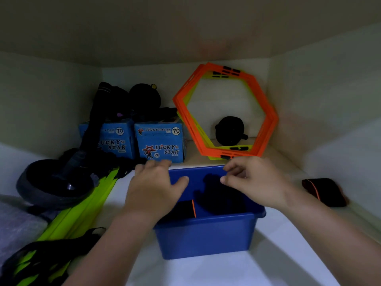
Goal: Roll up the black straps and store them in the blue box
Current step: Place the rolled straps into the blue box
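Note:
A blue plastic box (206,236) stands on the white shelf in front of me. Inside it lie a rolled black strap with an orange edge (183,209) at the left and a dark bundle (222,199) in the middle. My left hand (154,186) hovers over the box's left rim, fingers spread, holding nothing. My right hand (251,178) is above the box's right side, fingers loosely curled and apart, with nothing visible in it. Another rolled black strap with an orange stripe (323,190) lies on the shelf to the right of the box.
Orange and yellow hexagon rings (266,112) lean against the back wall with a black item (229,131) behind them. Two blue Lucky Star cartons (160,145) stand at the back. An ab wheel (53,182), green ladder slats (82,213) and black webbing (61,246) fill the left side.

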A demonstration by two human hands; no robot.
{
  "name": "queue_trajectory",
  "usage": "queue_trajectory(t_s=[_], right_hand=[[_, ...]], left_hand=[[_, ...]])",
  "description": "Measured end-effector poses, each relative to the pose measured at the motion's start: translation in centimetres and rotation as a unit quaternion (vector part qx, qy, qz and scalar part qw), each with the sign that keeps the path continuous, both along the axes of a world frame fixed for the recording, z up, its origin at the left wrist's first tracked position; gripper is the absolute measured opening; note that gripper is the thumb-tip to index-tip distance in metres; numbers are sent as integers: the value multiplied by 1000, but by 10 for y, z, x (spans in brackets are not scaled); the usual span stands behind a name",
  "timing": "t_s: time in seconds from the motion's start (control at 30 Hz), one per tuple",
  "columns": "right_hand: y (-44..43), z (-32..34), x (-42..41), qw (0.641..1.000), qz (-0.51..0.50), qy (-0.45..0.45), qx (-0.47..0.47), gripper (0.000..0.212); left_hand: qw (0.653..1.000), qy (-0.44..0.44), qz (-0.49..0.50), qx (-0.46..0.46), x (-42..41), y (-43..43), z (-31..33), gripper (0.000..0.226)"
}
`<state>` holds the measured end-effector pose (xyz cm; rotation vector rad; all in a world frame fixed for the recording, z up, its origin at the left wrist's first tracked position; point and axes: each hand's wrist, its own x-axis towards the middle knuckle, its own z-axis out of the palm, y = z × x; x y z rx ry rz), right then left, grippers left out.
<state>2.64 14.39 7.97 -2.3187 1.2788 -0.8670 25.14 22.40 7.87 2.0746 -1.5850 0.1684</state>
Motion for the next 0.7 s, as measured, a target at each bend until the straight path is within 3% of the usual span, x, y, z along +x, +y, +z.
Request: queue_trajectory(t_s=[0.17,0.37,0.43,0.7], right_hand=[[-8,1,-51,997,-69,-35,-24,25],[-17,-21,-145,985,-170,-31,11,31],[-21,-32,-174,978,-206,-28,21,30],[-60,-77,-249,961,-267,48,55,60]], left_hand=[[995,-31,-97,4,-82,-26,13,61],[978,-58,-198,2,-192,-68,5,57],[972,-53,-227,10,-226,-79,2,55],[964,32,-251,86,-314,-146,-50,46]])
